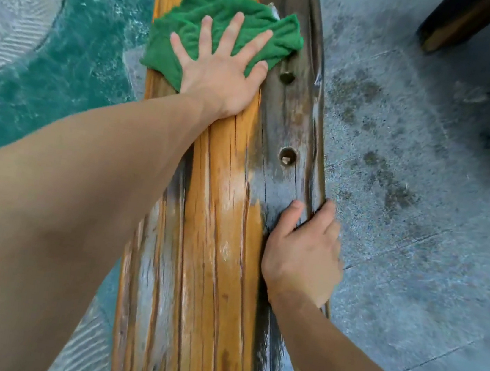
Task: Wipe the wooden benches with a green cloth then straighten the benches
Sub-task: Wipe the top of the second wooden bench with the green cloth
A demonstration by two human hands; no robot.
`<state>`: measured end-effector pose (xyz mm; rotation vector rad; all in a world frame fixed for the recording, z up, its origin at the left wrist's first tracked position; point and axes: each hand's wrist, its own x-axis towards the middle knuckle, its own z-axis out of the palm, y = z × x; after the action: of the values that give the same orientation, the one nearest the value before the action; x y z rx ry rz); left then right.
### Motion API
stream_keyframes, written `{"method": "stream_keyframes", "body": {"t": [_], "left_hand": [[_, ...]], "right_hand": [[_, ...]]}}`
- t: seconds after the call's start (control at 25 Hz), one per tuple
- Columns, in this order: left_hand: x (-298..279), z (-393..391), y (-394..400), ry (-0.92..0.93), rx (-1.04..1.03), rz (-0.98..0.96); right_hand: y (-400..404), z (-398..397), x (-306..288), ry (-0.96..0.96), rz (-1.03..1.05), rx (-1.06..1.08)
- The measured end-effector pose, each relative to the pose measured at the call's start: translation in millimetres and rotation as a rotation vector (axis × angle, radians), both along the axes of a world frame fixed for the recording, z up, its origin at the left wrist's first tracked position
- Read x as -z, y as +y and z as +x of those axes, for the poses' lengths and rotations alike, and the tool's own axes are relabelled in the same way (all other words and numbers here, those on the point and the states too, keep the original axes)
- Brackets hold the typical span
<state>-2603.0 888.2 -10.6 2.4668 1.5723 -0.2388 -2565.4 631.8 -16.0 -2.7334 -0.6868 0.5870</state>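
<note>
A long wooden bench point(218, 213) runs away from me, orange on its left planks and dark, weathered grey on its right. A crumpled green cloth point(222, 14) lies on the far end of the bench. My left hand point(222, 67) presses flat on the cloth with fingers spread. My right hand point(300, 248) grips the bench's right edge nearer to me, thumb on top and fingers curled over the side. Two round holes point(287, 155) show in the dark plank between the hands.
Grey stone paving point(421, 208) with dark damp spots lies right of the bench. Teal water point(85, 39) lies to the left, with a pale ribbed round surface point(15, 5) at far left. Part of another wooden bench point(455, 23) shows at top right.
</note>
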Motion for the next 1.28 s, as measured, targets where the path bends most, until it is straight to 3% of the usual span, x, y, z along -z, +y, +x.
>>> {"method": "stream_keyframes", "body": {"t": [0.12,0.24,0.36,0.48,0.6,0.72,0.8,0.92,1.04,1.28], "left_hand": [[-1.3,23.5,16.5,-0.020,0.029,-0.040],[-8.8,23.4,-13.5,0.016,0.362,-0.021],[-14.9,-26.8,-84.8,0.010,0.729,-0.055],[-16.4,-93.1,-134.7,0.021,0.845,-0.064],[-12.8,-91.2,-76.4,0.079,0.713,-0.050],[-8.5,-32.1,-21.8,-0.025,0.291,-0.028],[-8.6,12.1,-33.3,-0.060,0.097,-0.051],[-9.8,35.9,-86.1,-0.092,0.289,-0.048],[-5.0,-14.5,-133.1,-0.100,0.533,0.030],[-8.3,-62.2,-233.3,-0.084,0.351,-0.002]], "right_hand": [[2.3,-1.0,-2.9,0.000,-0.028,-0.017],[6.1,1.1,-5.4,0.005,-0.044,-0.018],[6.1,-0.7,-9.3,0.009,-0.041,0.013],[7.4,-3.1,-13.2,0.007,-0.021,0.033],[7.2,0.2,-10.5,0.027,-0.058,-0.006],[4.8,2.3,-6.6,0.031,-0.052,-0.014],[4.3,3.3,-8.0,0.042,-0.027,-0.008],[6.1,5.1,-8.7,0.044,-0.002,0.014],[4.0,5.4,-10.7,0.080,0.112,0.053],[0.3,11.3,-15.5,0.164,0.300,0.142]]}}
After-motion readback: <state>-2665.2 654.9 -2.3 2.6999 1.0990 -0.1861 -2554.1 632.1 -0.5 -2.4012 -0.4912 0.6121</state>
